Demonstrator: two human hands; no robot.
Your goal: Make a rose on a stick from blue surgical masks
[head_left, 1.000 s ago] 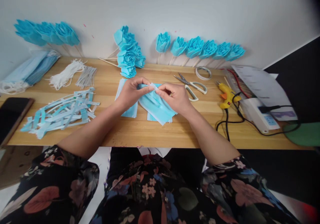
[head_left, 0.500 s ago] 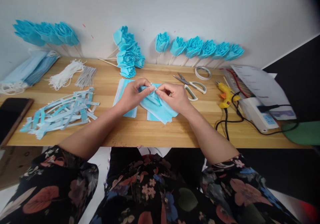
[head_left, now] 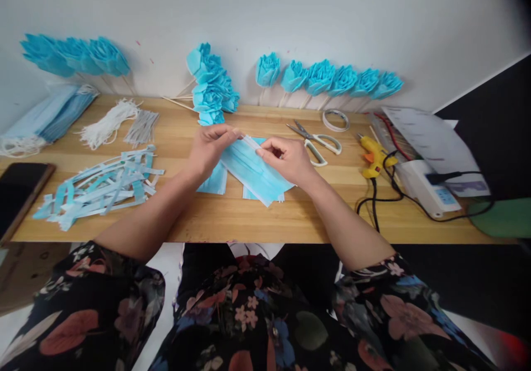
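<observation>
A light blue face mask sheet (head_left: 259,172) is stretched at a slant between my hands, above the table. My left hand (head_left: 211,147) pinches its upper left corner. At the sheet's white top edge, the thumb and fingers of my right hand (head_left: 286,158) are closed on it. Beneath my left hand lies a blue mask piece (head_left: 214,182), partly covered. Under the held sheet, more blue sheets (head_left: 260,140) show at the edges. Behind my left hand, a cluster of blue fabric flowers (head_left: 211,92) on sticks leans on the wall.
Scissors (head_left: 311,137) and a tape roll (head_left: 336,120) lie right of my hands, then a yellow glue gun (head_left: 375,158) with its cord and a white power strip (head_left: 431,188). Cut strips (head_left: 103,186), white cords (head_left: 110,125), masks (head_left: 50,119) and a phone (head_left: 20,194) lie left.
My left hand has moved left and slightly up, away from my right hand. The sheet, bunched between the fingers before, is now spread flatter. My right hand stays nearly in place.
</observation>
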